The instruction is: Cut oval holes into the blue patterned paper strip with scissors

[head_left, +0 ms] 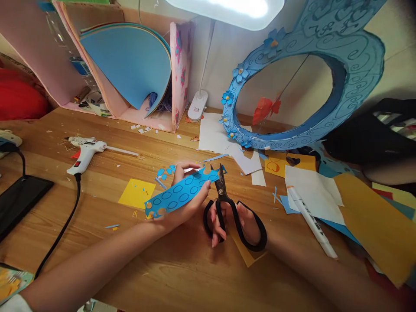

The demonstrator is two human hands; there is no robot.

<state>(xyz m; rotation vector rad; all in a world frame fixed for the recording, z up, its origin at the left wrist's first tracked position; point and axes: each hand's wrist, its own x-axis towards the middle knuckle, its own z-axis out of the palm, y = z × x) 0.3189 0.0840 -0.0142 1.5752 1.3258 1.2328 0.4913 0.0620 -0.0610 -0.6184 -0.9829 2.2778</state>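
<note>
Because the blue strip (178, 193) was thin and flexible, the left hand (191, 205) was clamped on it toward its far right end, thumb on the near face and fingers behind, presumably to steady the edge beside the blades. The right hand (248, 222) was closed around the black scissors (221, 193), its thumb through one handle loop and fingers through the other, a grip that seemed to let it work the blades, which stood slightly apart and pointed away from the body. Whether they touched the strip could not be told. The strip was held up, tilted, above the counter (156, 271), its drawn ovals facing the person, likely so that the outlines could be followed; rounded gaps showed at both ends. Loose blue ovals (160, 172) lay just beyond the left hand, probably gathered there to be out of the way. A white glue gun (85, 157) rested well apart on the left, perhaps for clearance. On the right, a marker (312, 223) lay partly across a white sheet (325, 195), and a blue frame (357, 65) stood upright at the back.
</note>
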